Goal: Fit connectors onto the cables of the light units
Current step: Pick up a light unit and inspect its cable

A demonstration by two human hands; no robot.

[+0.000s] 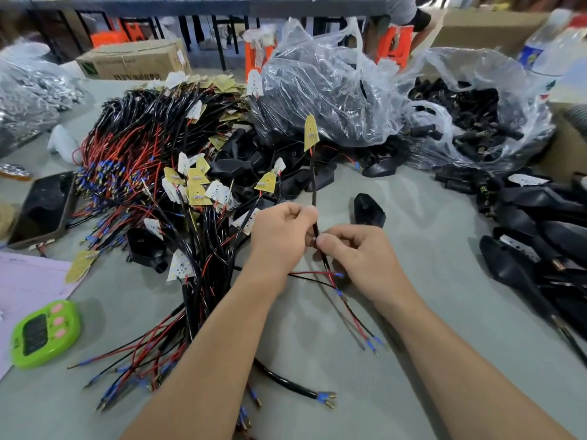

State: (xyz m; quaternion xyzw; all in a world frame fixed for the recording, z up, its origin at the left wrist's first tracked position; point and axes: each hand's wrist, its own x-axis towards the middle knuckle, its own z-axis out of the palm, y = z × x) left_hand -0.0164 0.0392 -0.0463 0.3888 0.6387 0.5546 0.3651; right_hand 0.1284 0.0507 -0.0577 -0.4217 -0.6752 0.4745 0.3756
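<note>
Left hand (281, 236) and right hand (359, 258), close together, both pinch one black sheathed cable (314, 192) above the grey table (428, 249). Its one yellow LED board (311, 133) is uppermost. One green plastic timer (44, 333) lies well apart.

Small part (313, 239) on cable (313, 185), poss. white, mostly hidden under right hand (359, 258); bottle (552, 49) far right cut off & box (133, 60) print blurry.

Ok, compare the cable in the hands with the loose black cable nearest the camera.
The held cable is lifted, pinched by the left hand and right hand; the loose cable lies untouched on the table. The held cable rises to a yellow board; none shows on the loose cable. The held cable trails long thin wires; the loose cable's are short stubs. Both have black sheaths and blue-sleeved tips.
</note>
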